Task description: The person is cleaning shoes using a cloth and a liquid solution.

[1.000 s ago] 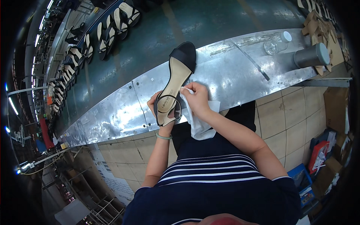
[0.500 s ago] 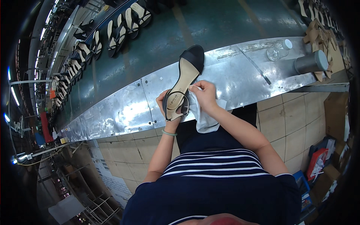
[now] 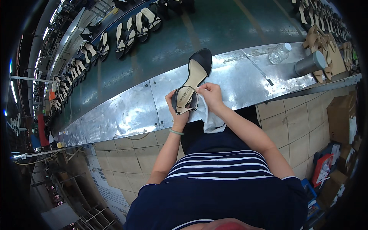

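Head view: the right hand (image 3: 211, 96) pinches a white cloth (image 3: 212, 122) between thumb and fingers, just beside a black sandal (image 3: 194, 78); the left hand (image 3: 179, 119), fingers curled, grasps the sandal's heel end over a metal bench (image 3: 126, 109).

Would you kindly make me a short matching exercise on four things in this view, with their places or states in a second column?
Column one:
1. Left hand
2. Right hand
3. Clear jar
4. Bracelet

Column two:
A. White-lidded, beside the grey cylinder on the metal surface
B. Holding the black sandal by its rear part
C. Pale green, around the left wrist
D. Holding the white cloth

Right pairs: 1-B, 2-D, 3-A, 4-C.
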The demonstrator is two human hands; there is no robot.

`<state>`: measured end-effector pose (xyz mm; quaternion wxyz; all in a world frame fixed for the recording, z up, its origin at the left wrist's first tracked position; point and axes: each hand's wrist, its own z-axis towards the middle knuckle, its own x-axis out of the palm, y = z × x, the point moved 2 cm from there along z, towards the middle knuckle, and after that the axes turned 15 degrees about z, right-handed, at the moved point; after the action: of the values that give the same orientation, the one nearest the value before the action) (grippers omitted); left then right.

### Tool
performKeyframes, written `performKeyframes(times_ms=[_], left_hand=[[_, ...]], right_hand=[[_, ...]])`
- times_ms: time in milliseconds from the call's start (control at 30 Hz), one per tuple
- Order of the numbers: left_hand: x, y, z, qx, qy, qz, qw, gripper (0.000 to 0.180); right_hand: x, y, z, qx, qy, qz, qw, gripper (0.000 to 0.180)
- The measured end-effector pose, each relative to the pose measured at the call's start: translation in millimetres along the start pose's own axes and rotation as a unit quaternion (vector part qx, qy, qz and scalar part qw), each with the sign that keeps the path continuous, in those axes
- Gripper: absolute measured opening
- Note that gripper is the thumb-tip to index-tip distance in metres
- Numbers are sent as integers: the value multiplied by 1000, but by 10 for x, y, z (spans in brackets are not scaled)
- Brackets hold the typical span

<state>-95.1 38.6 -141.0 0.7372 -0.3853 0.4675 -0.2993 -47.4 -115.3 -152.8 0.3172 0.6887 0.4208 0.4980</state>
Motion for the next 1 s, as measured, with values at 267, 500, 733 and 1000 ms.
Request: performKeyframes(times_ms=[267,500,733,1000], left_hand=[[11,-28,-18,23,-10,-13,1000,64],[7,5,-1,35,-14,-12,999,61],[9,-26,5,17,-3,-40,999,60],[-20,-63,11,23,-3,-13,1000,65]], right_hand=[[0,72,-15,8,12,30,999,8],[25,69,-45,19,24,56,998,6],[12,35,-16,-15,-31,61,998,6],[26,9,-12,-31,-33,47,998,8]])
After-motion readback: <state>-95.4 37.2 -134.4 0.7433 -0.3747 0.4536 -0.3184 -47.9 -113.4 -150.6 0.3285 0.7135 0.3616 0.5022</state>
